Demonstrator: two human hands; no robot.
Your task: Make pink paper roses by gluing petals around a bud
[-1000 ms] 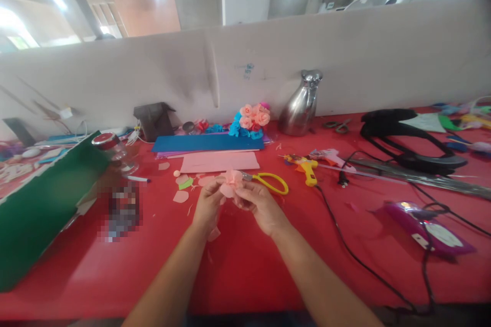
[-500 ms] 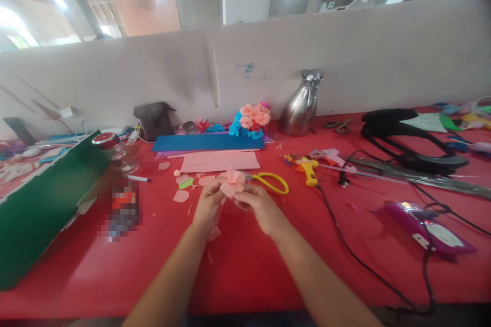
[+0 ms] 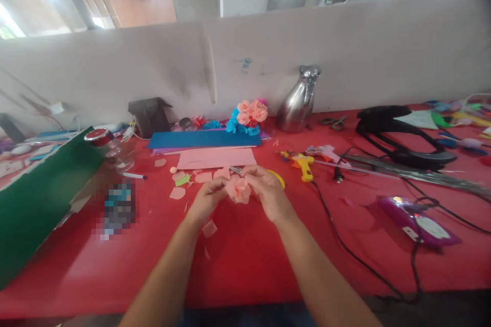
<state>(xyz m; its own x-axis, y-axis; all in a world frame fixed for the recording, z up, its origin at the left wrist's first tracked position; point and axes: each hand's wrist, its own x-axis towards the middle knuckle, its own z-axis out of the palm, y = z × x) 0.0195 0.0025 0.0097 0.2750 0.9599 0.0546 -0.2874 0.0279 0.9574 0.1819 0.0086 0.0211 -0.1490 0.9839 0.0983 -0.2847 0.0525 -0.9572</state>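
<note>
Between the bent fingers of the bare left hand (image 3: 207, 200) and those of the bare right hand (image 3: 271, 196), a pale pink, ruffled flower of thin, papery petals (image 3: 238, 190) is held up over the glossy red tabletop (image 3: 245, 271). From where I stand, the left thumb and forefinger pinch its left edge, while the right fingertips press together on the petals at its upper right; how the fingers sit underneath, I can't tell. Just past the right fingers, partly hidden by that hand, lies a pair of scissors with a curved yellow handle (image 3: 282, 180), its metal tip poking out beyond the knuckles. Loose, flat, petal-shaped pink pieces (image 3: 177, 193) are scattered to the left of the left fingers, with a small lime-green scrap (image 3: 183, 180) among them. Straight beyond the fingers is a flat, oblong pink sheet (image 3: 215, 158), then a dark blue sheet (image 3: 199, 138), and behind these a bunch of pink and bright blue artificial flowers (image 3: 251, 111). Farther off, beyond the right fingers, a shiny steel jug (image 3: 299, 101) stands near the pale partition (image 3: 153, 66). To the right of the right fingers, well apart, rests a yellow glue gun with a black cord (image 3: 306, 167).
</note>
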